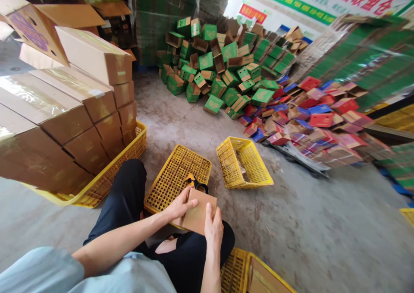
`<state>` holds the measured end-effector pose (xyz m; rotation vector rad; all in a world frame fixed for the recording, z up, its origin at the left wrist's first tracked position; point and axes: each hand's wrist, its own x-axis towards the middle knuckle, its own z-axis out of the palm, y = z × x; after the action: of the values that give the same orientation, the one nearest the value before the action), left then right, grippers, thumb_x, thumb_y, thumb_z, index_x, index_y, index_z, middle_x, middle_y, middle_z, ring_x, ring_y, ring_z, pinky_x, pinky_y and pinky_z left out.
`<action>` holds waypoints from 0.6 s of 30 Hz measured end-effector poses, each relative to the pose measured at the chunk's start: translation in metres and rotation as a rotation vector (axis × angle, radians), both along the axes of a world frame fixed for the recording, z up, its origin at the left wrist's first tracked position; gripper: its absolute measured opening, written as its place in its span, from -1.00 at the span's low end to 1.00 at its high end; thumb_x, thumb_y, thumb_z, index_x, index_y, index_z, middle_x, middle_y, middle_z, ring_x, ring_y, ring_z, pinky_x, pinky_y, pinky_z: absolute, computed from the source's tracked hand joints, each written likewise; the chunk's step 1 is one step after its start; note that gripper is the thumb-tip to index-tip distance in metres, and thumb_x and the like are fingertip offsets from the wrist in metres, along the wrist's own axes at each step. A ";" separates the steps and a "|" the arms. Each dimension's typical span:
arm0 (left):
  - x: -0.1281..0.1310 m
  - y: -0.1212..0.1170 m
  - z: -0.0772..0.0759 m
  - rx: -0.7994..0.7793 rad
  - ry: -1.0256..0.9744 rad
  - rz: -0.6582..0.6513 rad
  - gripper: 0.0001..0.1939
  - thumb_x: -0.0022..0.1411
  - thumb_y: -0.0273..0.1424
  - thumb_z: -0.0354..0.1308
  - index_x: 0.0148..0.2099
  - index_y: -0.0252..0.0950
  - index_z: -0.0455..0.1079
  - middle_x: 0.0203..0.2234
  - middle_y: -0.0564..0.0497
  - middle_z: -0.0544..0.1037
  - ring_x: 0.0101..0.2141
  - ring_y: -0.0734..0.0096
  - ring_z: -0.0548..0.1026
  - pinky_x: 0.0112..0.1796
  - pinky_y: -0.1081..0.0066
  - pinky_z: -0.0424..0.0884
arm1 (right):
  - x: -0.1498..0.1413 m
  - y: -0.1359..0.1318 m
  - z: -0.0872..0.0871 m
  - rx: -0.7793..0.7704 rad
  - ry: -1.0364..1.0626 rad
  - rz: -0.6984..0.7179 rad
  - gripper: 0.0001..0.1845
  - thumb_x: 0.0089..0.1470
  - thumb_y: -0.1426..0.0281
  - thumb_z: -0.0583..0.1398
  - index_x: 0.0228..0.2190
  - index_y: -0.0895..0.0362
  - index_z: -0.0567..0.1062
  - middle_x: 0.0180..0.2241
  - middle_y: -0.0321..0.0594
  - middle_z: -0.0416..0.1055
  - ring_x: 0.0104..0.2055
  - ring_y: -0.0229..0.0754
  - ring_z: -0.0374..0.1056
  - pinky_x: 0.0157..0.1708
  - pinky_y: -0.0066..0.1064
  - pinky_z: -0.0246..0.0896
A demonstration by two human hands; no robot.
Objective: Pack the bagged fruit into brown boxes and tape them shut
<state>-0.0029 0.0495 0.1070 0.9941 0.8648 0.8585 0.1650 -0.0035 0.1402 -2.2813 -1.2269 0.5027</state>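
Between my hands, above my lap, is a small brown cardboard box (pixel 199 211). My left hand (pixel 181 206) grips its left side, thumb lying on the top face. On the right edge my right hand (pixel 213 226) is closed, its thumb on top and the other fingers hidden behind the cardboard. Just beyond the box, a black and orange tape dispenser (pixel 194 182) rests on an upturned yellow plastic crate (pixel 174 165). The underside of the box is out of sight.
Sealed brown cartons (pixel 64 124) fill a large yellow basket (pixel 141 142) at left. A smaller yellow basket (pixel 226 172) stands ahead. Green boxes (pixel 213 104) and red and blue boxes (pixel 320 120) lie heaped behind. Another yellow crate (pixel 236 269) holds flat cardboard (pixel 263 280).
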 end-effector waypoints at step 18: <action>-0.009 0.004 -0.016 -0.018 -0.094 -0.023 0.03 0.06 -0.07 0.47 0.47 -0.26 0.16 0.32 -0.20 0.38 0.31 -0.07 0.33 0.33 0.04 0.18 | -0.019 -0.008 0.004 0.095 -0.275 0.100 0.12 0.28 -0.19 -0.35 0.34 0.52 0.18 0.36 0.45 0.10 0.36 0.31 0.20 0.28 0.04 0.14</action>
<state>-0.0120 0.0536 0.0909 0.9387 0.7789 0.8696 0.1457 -0.0117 0.1437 -2.2705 -1.4691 0.1635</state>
